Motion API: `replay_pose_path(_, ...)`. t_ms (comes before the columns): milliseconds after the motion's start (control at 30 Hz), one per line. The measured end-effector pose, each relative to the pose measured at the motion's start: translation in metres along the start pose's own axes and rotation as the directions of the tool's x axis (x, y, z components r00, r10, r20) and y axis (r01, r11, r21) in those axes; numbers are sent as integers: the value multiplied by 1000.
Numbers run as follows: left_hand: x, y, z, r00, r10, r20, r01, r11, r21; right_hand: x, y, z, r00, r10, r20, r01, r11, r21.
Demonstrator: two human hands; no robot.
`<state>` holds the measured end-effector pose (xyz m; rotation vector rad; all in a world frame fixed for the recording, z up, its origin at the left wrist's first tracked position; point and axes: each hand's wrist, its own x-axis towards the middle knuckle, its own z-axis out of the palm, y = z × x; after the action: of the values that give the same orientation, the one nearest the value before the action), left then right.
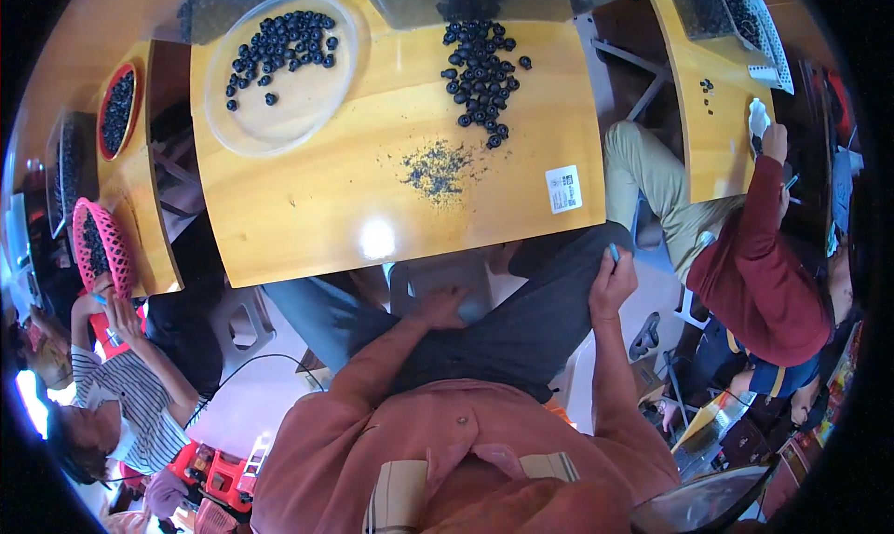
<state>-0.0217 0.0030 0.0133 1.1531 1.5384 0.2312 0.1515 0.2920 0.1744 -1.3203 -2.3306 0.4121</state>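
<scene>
My left hand (443,309) rests between my thighs, with nothing seen in it and its fingers loosely extended. Closed in a fist above my right knee, my right hand (613,287) grips a small blue pen-like tool (614,251); only its end shows above the fingers. On the yellow table (326,208) in front of me lies a pile of small round black parts with holes (480,73). Nearer me is a scatter of fine black shavings (436,173). More of the black parts (289,40) sit on a round clear plastic tray (270,129) at the left.
Clear bins (494,8) of black parts stand along the table's far edge. A white label (562,189) is near its right corner. A person in stripes works by a pink basket (114,245) at left; a person in a dark red sleeve (768,283) sits at right.
</scene>
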Motion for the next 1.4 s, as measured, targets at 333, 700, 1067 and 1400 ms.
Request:
replay_pose_path(333,4,4,-7,999,39,-20,-34,981,191,8,-8,18,993,-80,-89,91,987,129)
replay_pose_path(700,2,-8,1,978,65,-197,-27,982,188,5,-30,22,961,-199,-191,216,974,73)
replay_pose_path(1067,17,-4,-1,988,109,-108,-61,924,379,-11,-66,48,954,-231,-190,248,966,71)
replay_pose_path(1400,-86,89,-112,944,275,-181,-204,921,333,-57,-81,64,973,-125,-192,186,920,345)
